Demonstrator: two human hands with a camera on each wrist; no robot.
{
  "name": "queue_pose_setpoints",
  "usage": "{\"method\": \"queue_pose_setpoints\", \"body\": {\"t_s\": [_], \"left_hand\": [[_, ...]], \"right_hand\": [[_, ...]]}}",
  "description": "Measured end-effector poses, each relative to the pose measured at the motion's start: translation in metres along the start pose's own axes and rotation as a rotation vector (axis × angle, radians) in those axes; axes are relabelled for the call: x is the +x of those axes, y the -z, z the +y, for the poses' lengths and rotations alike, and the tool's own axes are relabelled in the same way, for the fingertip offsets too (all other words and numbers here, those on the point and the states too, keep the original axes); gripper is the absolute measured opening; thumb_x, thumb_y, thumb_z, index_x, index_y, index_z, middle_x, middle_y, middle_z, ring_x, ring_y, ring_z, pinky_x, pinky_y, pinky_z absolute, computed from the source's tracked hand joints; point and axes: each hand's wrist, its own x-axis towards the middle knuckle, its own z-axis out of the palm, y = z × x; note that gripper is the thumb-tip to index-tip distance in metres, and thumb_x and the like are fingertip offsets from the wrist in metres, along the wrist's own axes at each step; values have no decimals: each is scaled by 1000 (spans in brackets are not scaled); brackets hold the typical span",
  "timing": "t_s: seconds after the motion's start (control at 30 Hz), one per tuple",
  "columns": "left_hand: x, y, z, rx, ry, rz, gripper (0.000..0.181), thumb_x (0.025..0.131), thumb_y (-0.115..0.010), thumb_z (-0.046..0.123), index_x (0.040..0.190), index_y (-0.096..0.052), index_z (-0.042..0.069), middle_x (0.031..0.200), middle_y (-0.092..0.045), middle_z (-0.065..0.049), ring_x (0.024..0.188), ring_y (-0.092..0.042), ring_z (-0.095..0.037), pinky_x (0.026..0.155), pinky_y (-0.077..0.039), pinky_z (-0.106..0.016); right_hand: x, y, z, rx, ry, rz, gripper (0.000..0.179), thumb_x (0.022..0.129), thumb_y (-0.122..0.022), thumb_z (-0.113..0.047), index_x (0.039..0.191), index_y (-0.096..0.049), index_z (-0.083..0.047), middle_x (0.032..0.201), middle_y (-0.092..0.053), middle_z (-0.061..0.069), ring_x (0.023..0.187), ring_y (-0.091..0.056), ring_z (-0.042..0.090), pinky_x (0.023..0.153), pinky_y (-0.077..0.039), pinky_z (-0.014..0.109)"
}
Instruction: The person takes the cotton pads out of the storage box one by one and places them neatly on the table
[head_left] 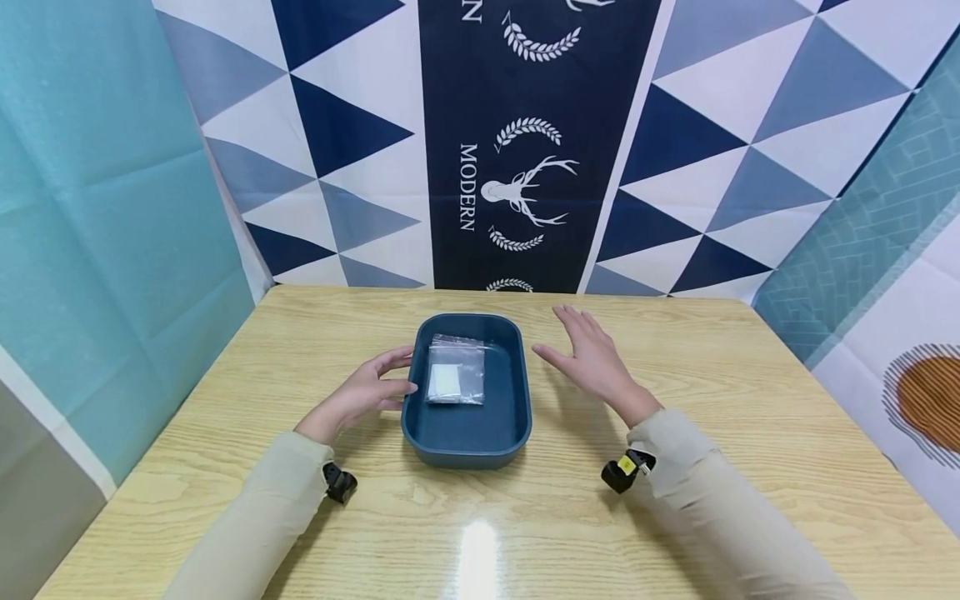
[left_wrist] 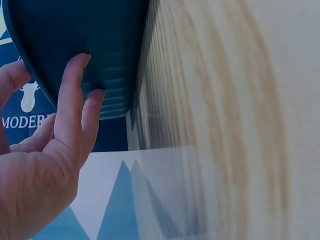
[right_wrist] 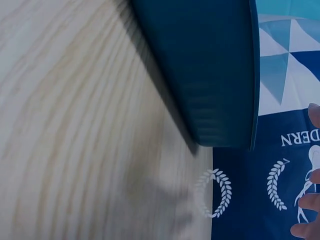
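A dark blue plastic bin (head_left: pixel 472 429) stands on the table in the head view, its corners rounded. Inside it lie clear zip bags (head_left: pixel 468 367), with a white square piece (head_left: pixel 446 380) in the top one. My left hand (head_left: pixel 371 385) grips the bin's left side, thumb over the rim and fingers against the outer wall. In the left wrist view, two fingertips (left_wrist: pixel 82 59) meet that ribbed wall. On the other side, my right hand (head_left: pixel 592 358) hovers apart from the bin, fingers extended and thumb spread. Only its fingertips (right_wrist: pixel 311 201) enter the right wrist view.
The light wood table (head_left: pixel 675 358) ends against a hanging cloth (head_left: pixel 360 167) with triangles and a deer print. Teal cloth (head_left: pixel 112 192) hangs along the left. Black wrist cameras (head_left: pixel 340 483) are strapped at both sleeve cuffs.
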Motion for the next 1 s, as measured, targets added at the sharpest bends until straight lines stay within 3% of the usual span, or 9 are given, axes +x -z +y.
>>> {"method": "queue_pose_setpoints", "body": {"t_s": [0.4, 1.0], "left_hand": [[2, 0, 0, -9, 13, 11, 67, 87, -61, 1, 145, -30, 10, 144, -29, -18, 113, -52, -37, 83, -51, -43], [1, -2, 0, -11, 23, 40, 66, 86, -60, -1, 145, -32, 11, 144, -30, -18, 111, -54, -34, 82, -51, -43]], "right_hand": [[18, 2, -20, 64, 23, -12, 84, 85, -54, -59, 148, -24, -13, 153, -17, 12, 137, -16, 33, 106, -16, 59], [43, -2, -46, 155, -9, -48, 80, 86, -56, -54, 148, -25, -14, 152, -21, 12, 137, -18, 33, 107, -19, 57]]}}
